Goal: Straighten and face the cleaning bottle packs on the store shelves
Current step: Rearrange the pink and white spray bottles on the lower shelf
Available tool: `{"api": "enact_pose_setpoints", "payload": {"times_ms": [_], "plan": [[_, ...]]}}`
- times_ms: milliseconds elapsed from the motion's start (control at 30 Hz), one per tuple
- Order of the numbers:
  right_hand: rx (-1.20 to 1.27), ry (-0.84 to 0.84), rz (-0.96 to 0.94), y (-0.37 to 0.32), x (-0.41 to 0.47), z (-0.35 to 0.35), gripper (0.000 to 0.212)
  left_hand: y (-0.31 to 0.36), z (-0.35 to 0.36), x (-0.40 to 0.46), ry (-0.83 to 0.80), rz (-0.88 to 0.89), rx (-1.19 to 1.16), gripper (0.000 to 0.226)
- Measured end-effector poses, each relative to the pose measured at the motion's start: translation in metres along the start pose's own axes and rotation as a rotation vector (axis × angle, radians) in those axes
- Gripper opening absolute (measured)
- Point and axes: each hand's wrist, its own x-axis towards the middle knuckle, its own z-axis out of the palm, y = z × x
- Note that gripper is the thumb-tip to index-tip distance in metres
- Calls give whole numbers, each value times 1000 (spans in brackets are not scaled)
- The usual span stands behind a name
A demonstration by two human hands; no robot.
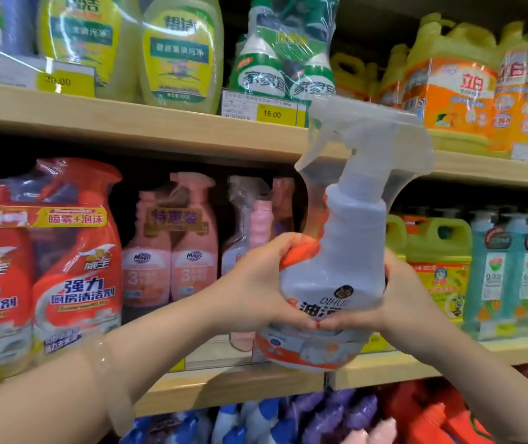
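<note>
I have the spray bottle pack (345,251) held up in front of the middle shelf (224,382), its white trigger head reaching as high as the shelf above; it sits upright in clear wrap, and on its label I can read "DIHU" and the characters "油污" partly covered by my thumbs, above an orange band lower down. My left hand (256,283) is closed around the bottle's left shoulder, fingers curled over the orange part and thumb pressed on the label. My right hand (397,302) grips the right side, thumb meeting the left thumb on the front. To the left on the same shelf stand two pink "Magic" spray bottles (173,248) banded with a tag reading "特惠装", and further left a red twin pack (41,261) marked "强力 厨房清洁剂" with a yellow strip reading "喷雾+泡沫". To the right I see yellow-green jugs (435,261) and blue pump bottles (506,267); their small print is too blurred to read. On the upper shelf (128,123) are yellow-green bottles (179,52) labelled "超洁", a wrapped green and white pack (285,49) reading "家家", and orange jugs (451,88) marked "立白". Yellow price tags read "20.00" (64,83) and "15.00" (275,113). Below, blue, purple and red bottles (288,421) crowd the lowest shelf.
</note>
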Motion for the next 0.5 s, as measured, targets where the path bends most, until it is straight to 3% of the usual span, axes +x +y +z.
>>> {"api": "enact_pose_setpoints", "payload": {"times_ms": [200,333,500], "plan": [[-80,90,25,4,15,1,78,-12,2,28,40,13,55,94],[-167,122,4,8,26,9,67,-20,0,31,95,-9,25,77],[-232,111,21,14,46,22,68,-35,-11,30,101,-75,-44,72]]}}
